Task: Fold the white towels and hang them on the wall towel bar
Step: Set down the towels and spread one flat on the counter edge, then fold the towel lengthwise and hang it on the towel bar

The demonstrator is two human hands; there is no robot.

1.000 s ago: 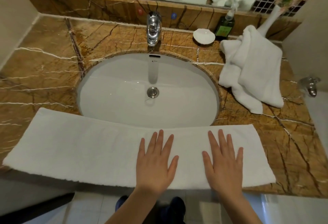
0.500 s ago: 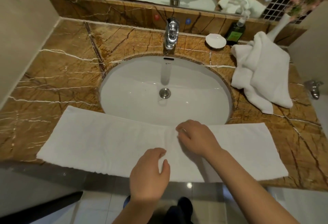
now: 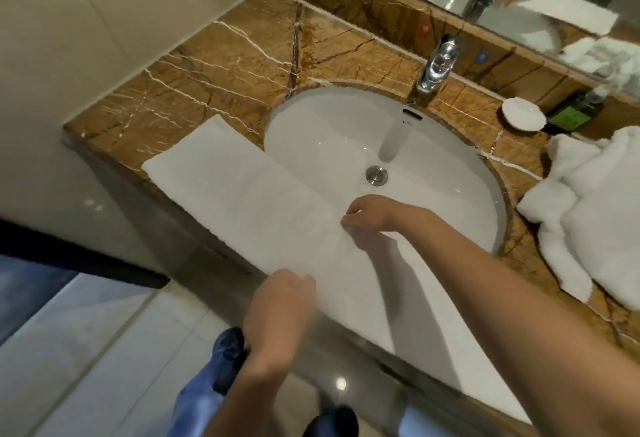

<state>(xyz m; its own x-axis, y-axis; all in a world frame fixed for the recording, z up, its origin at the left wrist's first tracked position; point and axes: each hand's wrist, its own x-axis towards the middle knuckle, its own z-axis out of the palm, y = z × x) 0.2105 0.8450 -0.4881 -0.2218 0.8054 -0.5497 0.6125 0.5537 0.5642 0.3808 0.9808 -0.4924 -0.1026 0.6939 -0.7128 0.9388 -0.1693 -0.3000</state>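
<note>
Pinching the towel [image 3: 225, 187] at its middle, our right hand [image 3: 367, 220] holds the far edge, our left hand [image 3: 280, 298] the near edge. It lies long, flat and white.

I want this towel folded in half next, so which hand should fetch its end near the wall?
Probably left: left hand is on that side; right hand pinches the white towel midway.

Open sink basin [image 3: 322, 145] behind towel [image 3: 242, 208]
</note>
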